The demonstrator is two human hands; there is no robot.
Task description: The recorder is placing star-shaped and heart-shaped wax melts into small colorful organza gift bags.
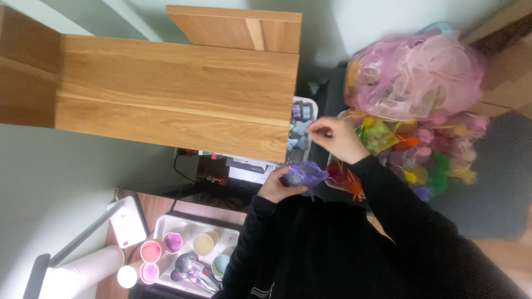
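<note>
Just below the wooden shelf [177, 94], smooth pale oak with a clear grain, both hands meet over a clutter of soft fabric. Left hand [277, 187] is curled, fingers [288, 190] wrapped under a small purple organza pouch [306, 173], sheer and crinkly, gripping it from beneath. Right hand [338, 138] hovers just above and to the right of that pouch, its fingers [320, 128] pinched close together at the tips; whether something thin sits between them, I cannot tell. Directly beyond those pinched tips sits a white tray [302, 130] of small grey-blue and purple blocks, chunky and matte. To the right of the right hand, a heap of filled organza bags [432, 155] spills out in pink, green, yellow and orange, gauzy and puffy. Past that, a big bundle of empty pink mesh bags [415, 72] billows up, translucent and frilly. Black sleeves [388, 221] cover both arms. Well away from the left hand, on the desk [155, 207], a white tray [166, 227] holds round cups [166, 246] of pink, purple, cream and teal.
</note>
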